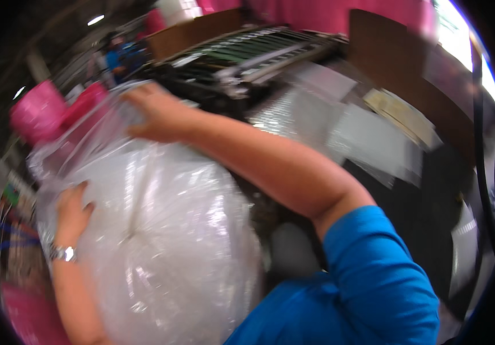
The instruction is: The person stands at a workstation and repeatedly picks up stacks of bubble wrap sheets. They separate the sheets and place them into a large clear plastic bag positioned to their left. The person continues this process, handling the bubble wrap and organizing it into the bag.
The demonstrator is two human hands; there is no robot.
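Note:
A large, bulging clear plastic bag (172, 247) with whitish contents stands in front of me, its loose upper film creased and shiny. My left hand (72, 215) lies against the bag's left side, fingers and thumb apart; a metal-banded watch (63, 253) circles that wrist. Reaching across the top, my right hand (158, 114) rests at the far upper edge of the film, with thumb and fingers spread apart. Motion blurs its fingertips slightly. What exactly fills the bag cannot be made out through the plastic.
Pink plastic-wrapped bundles (40, 112) stand beyond the bag on the left. A machine with a slatted bed (259, 54) is at the back. Flat clear plastic sheets (374, 138) lie on a dark surface at right, near a brown panel (385, 57). A person in blue (122, 57) is farther off.

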